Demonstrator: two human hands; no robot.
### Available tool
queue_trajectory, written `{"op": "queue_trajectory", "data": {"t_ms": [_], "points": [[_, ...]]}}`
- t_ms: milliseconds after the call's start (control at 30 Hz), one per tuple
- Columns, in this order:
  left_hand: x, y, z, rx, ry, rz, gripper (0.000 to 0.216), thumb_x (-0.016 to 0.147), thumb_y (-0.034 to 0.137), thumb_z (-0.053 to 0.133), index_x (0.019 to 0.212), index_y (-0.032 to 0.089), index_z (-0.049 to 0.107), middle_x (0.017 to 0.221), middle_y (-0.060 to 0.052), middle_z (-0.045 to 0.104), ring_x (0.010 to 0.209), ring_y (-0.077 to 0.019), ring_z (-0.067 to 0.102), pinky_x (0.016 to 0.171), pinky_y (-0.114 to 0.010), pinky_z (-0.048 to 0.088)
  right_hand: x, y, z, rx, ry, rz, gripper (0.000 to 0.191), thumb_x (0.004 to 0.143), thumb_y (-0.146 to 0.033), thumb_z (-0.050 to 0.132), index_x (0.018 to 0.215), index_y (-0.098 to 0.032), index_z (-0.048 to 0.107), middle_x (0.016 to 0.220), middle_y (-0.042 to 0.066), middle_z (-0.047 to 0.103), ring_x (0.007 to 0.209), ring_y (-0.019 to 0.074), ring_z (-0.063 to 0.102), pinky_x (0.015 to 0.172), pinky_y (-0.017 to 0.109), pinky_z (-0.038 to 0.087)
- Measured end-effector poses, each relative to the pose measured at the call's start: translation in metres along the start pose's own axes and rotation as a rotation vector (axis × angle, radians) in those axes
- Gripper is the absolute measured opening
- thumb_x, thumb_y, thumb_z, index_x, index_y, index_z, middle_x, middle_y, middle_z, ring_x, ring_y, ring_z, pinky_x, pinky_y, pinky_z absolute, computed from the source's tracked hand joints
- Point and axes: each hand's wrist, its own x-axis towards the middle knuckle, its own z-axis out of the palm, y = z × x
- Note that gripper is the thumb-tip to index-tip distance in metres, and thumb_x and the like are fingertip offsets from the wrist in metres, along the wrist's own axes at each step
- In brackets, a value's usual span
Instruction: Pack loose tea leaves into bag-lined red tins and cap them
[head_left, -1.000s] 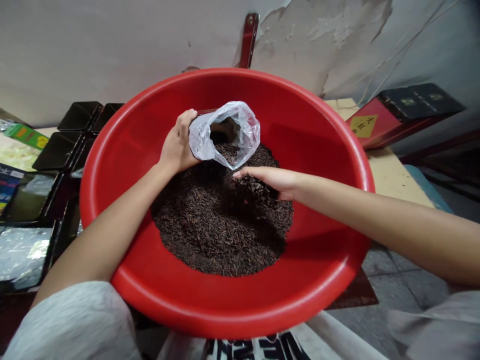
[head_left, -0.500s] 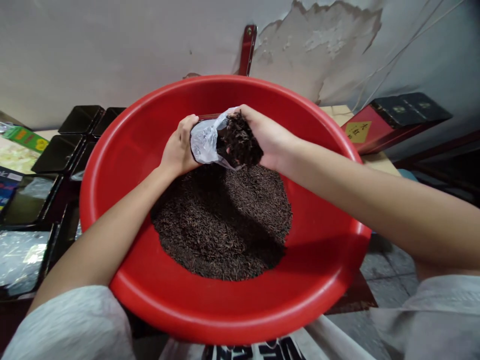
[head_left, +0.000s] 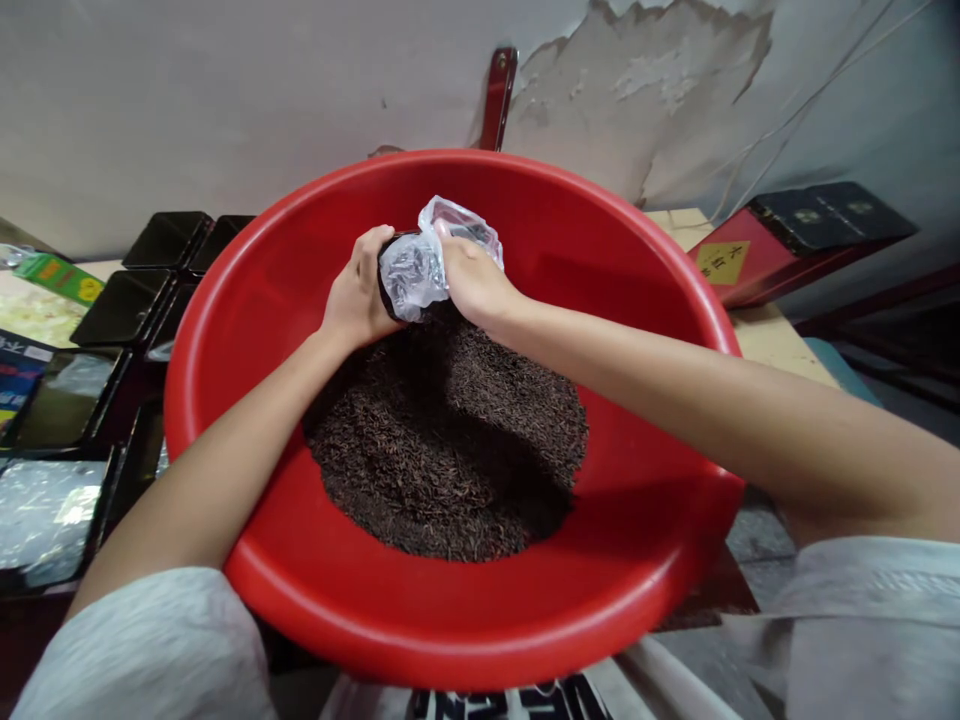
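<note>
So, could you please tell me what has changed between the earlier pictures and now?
The right hand scooped a handful from the dark leaves, lifted it to the plastic bag and now rests at the bag's mouth, the handful no longer visible. The left hand kept its grip on the bag; the red basin stayed put.
</note>
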Motion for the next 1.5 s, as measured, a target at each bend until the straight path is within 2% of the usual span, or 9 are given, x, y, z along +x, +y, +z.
{"op": "queue_trajectory", "data": {"t_ms": [300, 467, 867, 1000, 1100, 1200, 1300, 1400, 1500], "points": [[0.001, -0.002, 0.002, -0.011, 0.015, -0.007, 0.082, 0.063, 0.060, 0.069, 0.127, 0.025, 0.031, 0.135, -0.014, 0.045, 0.129, -0.0326, 0.044, 0.103, -0.049, 0.047, -0.038, -0.020, -0.049, -0.465, -0.278, -0.148, 0.031, 0.080, -0.041, 0.062, 0.094, -0.013, 0.065, 0.092, 0.009, 0.064, 0.090, 0.0246, 0.060, 0.087, 0.042, 0.045], [0.001, -0.004, 0.004, 0.008, 0.020, 0.043, 0.084, 0.063, 0.056, 0.071, 0.128, 0.022, 0.030, 0.134, -0.016, 0.045, 0.130, -0.0336, 0.043, 0.107, -0.050, 0.044, -0.056, 0.006, -0.045, -0.911, -0.219, -0.352, 0.034, 0.079, -0.020, 0.064, 0.110, -0.009, 0.059, 0.107, 0.017, 0.061, 0.101, 0.0306, 0.057, 0.086, 0.043, 0.043], [0.001, -0.012, 0.001, -0.056, -0.029, 0.051, 0.087, 0.067, 0.068, 0.063, 0.132, 0.024, 0.026, 0.137, -0.013, 0.042, 0.130, -0.0323, 0.041, 0.109, -0.051, 0.039, -0.047, 0.005, -0.063, -0.762, -0.073, -0.400, 0.029, 0.089, -0.014, 0.035, 0.109, -0.013, 0.056, 0.095, 0.012, 0.063, 0.089, 0.0238, 0.058, 0.082, 0.040, 0.043], [0.001, -0.012, 0.001, 0.029, -0.006, 0.122, 0.090, 0.067, 0.062, 0.067, 0.132, 0.017, 0.024, 0.134, -0.016, 0.041, 0.129, -0.0313, 0.042, 0.104, -0.048, 0.044, -0.069, 0.014, -0.051, -0.761, 0.019, -0.651, 0.031, 0.086, -0.016, 0.038, 0.113, -0.013, 0.052, 0.107, 0.015, 0.059, 0.100, 0.0261, 0.053, 0.087, 0.046, 0.041], [0.000, -0.015, 0.002, 0.086, 0.000, 0.163, 0.096, 0.064, 0.063, 0.069, 0.134, 0.018, 0.021, 0.133, -0.017, 0.040, 0.128, -0.0305, 0.043, 0.102, -0.045, 0.046, -0.095, 0.026, -0.033, -0.755, -0.214, -0.858, 0.025, 0.087, -0.021, 0.039, 0.101, -0.014, 0.058, 0.094, 0.011, 0.062, 0.089, 0.0232, 0.056, 0.082, 0.043, 0.044], [0.000, -0.018, 0.004, 0.075, -0.034, 0.180, 0.100, 0.065, 0.064, 0.070, 0.138, 0.023, 0.014, 0.137, -0.014, 0.036, 0.130, -0.0315, 0.039, 0.105, -0.048, 0.043, -0.099, 0.047, -0.010, -0.763, -0.501, -0.626, 0.036, 0.090, -0.037, 0.045, 0.108, -0.009, 0.059, 0.110, 0.017, 0.061, 0.102, 0.0273, 0.057, 0.089, 0.043, 0.046], [0.000, -0.021, 0.006, 0.032, -0.072, 0.179, 0.106, 0.062, 0.062, 0.073, 0.139, 0.026, 0.010, 0.142, -0.012, 0.031, 0.133, -0.0333, 0.034, 0.107, -0.053, 0.040, -0.078, 0.069, 0.008, -0.770, -0.567, -0.219, 0.084, 0.079, -0.059, 0.057, 0.140, -0.005, 0.035, 0.148, 0.026, 0.029, 0.138, 0.0385, 0.028, 0.110, 0.052, 0.030], [0.000, -0.022, 0.006, 0.003, -0.086, 0.163, 0.106, 0.061, 0.063, 0.074, 0.138, 0.024, 0.011, 0.143, -0.011, 0.030, 0.133, -0.0328, 0.033, 0.108, -0.054, 0.038, -0.056, 0.080, 0.015, -0.709, -0.678, 0.127, 0.109, 0.072, -0.066, 0.061, 0.150, -0.008, 0.011, 0.155, 0.025, 0.002, 0.143, 0.0410, 0.006, 0.115, 0.051, 0.019], [0.000, -0.020, 0.005, 0.022, -0.085, 0.158, 0.101, 0.066, 0.066, 0.069, 0.137, 0.019, 0.014, 0.142, -0.012, 0.030, 0.133, -0.0307, 0.033, 0.107, -0.052, 0.039, -0.052, 0.081, 0.013, -0.632, -0.688, 0.208, 0.115, 0.064, -0.066, 0.067, 0.149, -0.010, 0.014, 0.153, 0.026, 0.011, 0.142, 0.0416, 0.015, 0.114, 0.047, 0.025]]}}
